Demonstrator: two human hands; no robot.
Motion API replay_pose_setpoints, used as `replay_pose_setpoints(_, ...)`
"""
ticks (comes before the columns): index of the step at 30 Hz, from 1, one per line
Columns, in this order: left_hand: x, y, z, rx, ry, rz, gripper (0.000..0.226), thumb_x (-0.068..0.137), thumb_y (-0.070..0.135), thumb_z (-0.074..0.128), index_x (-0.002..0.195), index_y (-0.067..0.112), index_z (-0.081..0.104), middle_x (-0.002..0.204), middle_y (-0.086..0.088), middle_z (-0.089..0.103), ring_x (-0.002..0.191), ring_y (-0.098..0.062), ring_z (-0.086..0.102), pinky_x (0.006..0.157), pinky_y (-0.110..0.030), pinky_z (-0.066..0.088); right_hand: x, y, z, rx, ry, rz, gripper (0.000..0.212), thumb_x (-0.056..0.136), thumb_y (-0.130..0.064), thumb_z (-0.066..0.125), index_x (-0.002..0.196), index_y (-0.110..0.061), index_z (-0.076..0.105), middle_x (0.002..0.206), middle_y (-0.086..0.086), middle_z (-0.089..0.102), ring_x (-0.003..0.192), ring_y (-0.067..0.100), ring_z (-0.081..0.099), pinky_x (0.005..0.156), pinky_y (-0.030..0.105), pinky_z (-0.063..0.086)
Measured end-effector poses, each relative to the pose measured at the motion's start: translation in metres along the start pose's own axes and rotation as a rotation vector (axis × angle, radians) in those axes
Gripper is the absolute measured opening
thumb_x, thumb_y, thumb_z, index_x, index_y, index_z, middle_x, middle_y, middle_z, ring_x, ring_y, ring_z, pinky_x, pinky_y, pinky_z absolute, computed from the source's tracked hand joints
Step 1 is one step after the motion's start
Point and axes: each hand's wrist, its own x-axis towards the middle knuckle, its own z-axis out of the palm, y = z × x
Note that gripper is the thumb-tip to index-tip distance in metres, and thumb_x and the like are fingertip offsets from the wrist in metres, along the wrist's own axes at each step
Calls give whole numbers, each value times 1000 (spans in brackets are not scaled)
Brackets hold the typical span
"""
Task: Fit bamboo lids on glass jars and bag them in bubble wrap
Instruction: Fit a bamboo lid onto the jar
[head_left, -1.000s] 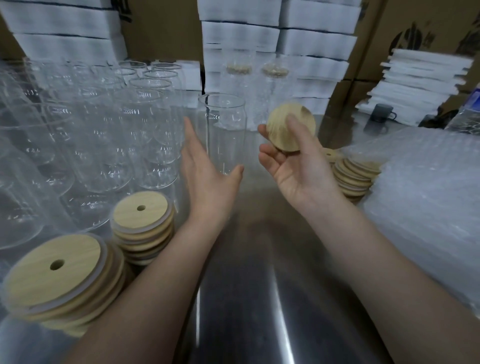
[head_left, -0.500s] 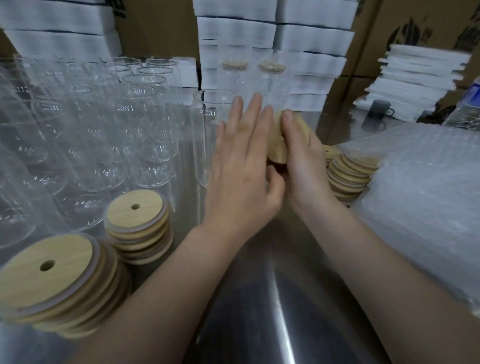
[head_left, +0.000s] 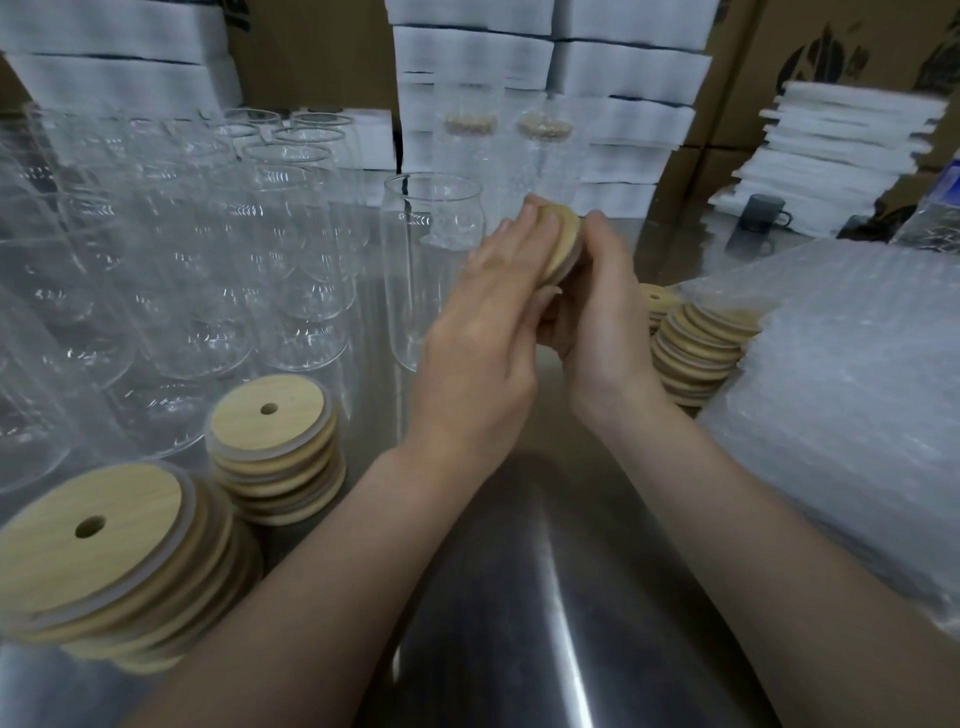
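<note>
A round bamboo lid (head_left: 562, 243) stands on edge between my two hands, above the steel table. My right hand (head_left: 602, 306) grips it from the right, fingers curled behind it. My left hand (head_left: 488, 322) lies flat against its left face with straight fingers. An open glass jar (head_left: 423, 270) stands upright just left of my hands. Two stacks of bamboo lids with straw holes, a far one (head_left: 272, 447) and a near one (head_left: 98, 551), sit at the front left. Another lid pile (head_left: 693, 348) lies behind my right wrist. A heap of bubble wrap (head_left: 852, 405) fills the right.
Several empty glass jars (head_left: 171, 249) crowd the left half of the table. White foam stacks (head_left: 623, 93) and cardboard boxes line the back. Two lidded jars in wrap (head_left: 498, 145) stand at the rear. A dark mug (head_left: 763, 213) sits at the back right.
My left hand came over from beside the jar and now presses on the lid held in my right hand. The lid has turned more edge-on.
</note>
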Motion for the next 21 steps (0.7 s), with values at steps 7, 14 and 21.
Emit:
replay_pose_setpoints(7, 9, 6, -9, -438, 254, -379, 20, 97, 15, 52, 113, 10, 63, 92, 0, 71, 90, -17, 70, 84, -47, 57, -5, 1, -5, -232, -148, -242, 38, 96, -17, 59, 133, -19, 49, 106, 7, 62, 69, 12, 65, 52, 29, 56)
replay_pose_setpoints(14, 14, 5, -10, -712, 251, -601, 28, 99, 6, 52, 125, 2, 61, 99, -3, 72, 94, -18, 71, 75, -34, 61, -8, 0, -4, -318, -70, -267, 22, 94, -15, 65, 110, -19, 51, 72, 3, 60, 37, 16, 44, 32, 22, 34)
replay_pose_setpoints(21, 12, 4, -4, -756, 167, -612, 39, 97, 1, 54, 136, 3, 53, 98, 4, 70, 89, -5, 68, 81, -30, 59, -3, 2, -4, -292, 65, -237, 12, 103, -25, 49, 98, -16, 56, 63, 3, 53, 33, 12, 40, 31, 19, 29)
